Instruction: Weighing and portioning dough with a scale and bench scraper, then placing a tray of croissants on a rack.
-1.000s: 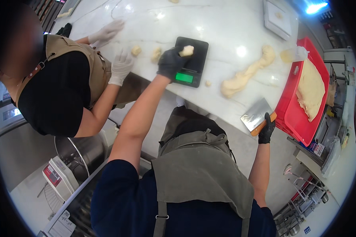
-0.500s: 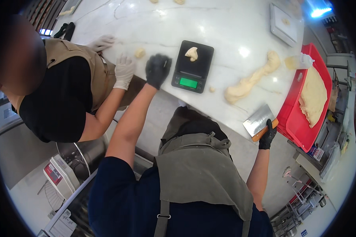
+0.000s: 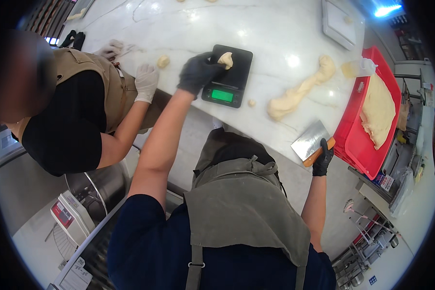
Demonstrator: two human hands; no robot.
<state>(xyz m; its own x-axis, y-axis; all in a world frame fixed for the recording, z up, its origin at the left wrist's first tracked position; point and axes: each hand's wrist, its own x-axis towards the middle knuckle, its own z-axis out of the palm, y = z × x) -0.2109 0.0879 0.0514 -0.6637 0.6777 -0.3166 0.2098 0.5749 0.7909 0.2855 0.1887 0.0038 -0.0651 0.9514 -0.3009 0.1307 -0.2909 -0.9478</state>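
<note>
My left hand (image 3: 198, 75), in a black glove, reaches over the digital scale (image 3: 240, 72) with its fingers closed on a small piece of dough (image 3: 226, 59) at the platform. The scale is black with a lit green display. In my black-gloved right hand (image 3: 324, 159) is a bench scraper (image 3: 310, 139), gripped by its wooden handle, its metal blade over the table's near edge. Between the two hands a long, twisted strip of dough (image 3: 302, 89) lies on the marble table (image 3: 270, 29). A tiny dough bit (image 3: 252, 103) rests beside the scale.
A co-worker's white-gloved hands (image 3: 146, 82) are at the left, near a dough ball (image 3: 163, 61). To the right stands a red crate (image 3: 342, 126) holding a large dough slab (image 3: 378, 111). A squeeze bottle (image 3: 359, 68) is at its edge, and a white tray (image 3: 337, 24) sits farther back.
My left hand has moved right from beside the scale onto the dough piece on it. My right hand still holds the bench scraper. The view has shifted slightly.
</note>
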